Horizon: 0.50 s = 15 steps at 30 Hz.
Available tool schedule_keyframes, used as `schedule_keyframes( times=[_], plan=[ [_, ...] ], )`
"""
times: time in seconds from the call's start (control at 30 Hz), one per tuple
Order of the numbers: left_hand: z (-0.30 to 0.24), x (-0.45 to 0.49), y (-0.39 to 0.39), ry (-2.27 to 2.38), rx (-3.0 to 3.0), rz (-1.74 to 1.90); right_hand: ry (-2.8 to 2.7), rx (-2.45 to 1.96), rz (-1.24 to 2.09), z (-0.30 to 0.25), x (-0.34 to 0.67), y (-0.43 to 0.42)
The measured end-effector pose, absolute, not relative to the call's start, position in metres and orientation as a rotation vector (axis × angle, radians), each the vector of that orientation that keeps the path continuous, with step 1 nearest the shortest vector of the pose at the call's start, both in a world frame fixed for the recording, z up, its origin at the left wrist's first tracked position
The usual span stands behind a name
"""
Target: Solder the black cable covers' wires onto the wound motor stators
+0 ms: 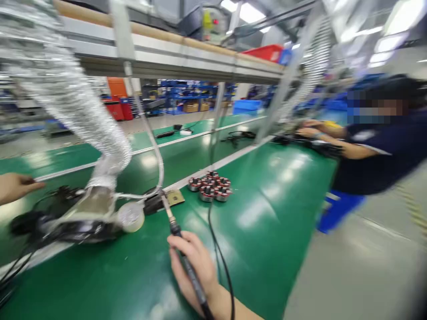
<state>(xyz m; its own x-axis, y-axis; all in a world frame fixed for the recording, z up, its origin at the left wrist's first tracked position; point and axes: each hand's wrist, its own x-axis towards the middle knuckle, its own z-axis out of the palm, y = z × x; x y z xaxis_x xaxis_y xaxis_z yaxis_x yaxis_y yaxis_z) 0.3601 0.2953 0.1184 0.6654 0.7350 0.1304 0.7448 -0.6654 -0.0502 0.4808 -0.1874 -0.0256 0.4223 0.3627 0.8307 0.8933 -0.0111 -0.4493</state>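
My right hand [191,266] is closed around the black handle of a soldering iron [173,226], low in the middle of the view. The iron's tip points up and left toward a small brass-coloured plate [175,197] on the green bench. My left hand [15,186] enters at the left edge, fingers pinched together; what it holds, if anything, I cannot make out. A cluster of several round motor stators [209,185] with copper windings lies just beyond the plate.
A silver flexible extraction hose [76,111] comes down to a dark fixture [76,222] beside a tape roll [130,217]. Black cables trail over the green bench [267,222]. A co-worker in a dark shirt [383,146] works at the right. The bench edge drops to grey floor.
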Motion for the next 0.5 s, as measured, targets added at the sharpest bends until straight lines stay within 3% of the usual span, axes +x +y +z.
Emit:
schedule_keyframes(
  times=[0.17, 0.5],
  plan=[
    [0.133, 0.281, 0.221, -1.278, -2.726, 0.127, -1.167, -1.626, -0.642, -0.031, 0.479, -0.185],
    [0.067, 0.169, 0.156, -1.369, -2.596, 0.274, -1.240, -1.565, -0.624, -0.032, 0.468, -0.180]
  ],
)
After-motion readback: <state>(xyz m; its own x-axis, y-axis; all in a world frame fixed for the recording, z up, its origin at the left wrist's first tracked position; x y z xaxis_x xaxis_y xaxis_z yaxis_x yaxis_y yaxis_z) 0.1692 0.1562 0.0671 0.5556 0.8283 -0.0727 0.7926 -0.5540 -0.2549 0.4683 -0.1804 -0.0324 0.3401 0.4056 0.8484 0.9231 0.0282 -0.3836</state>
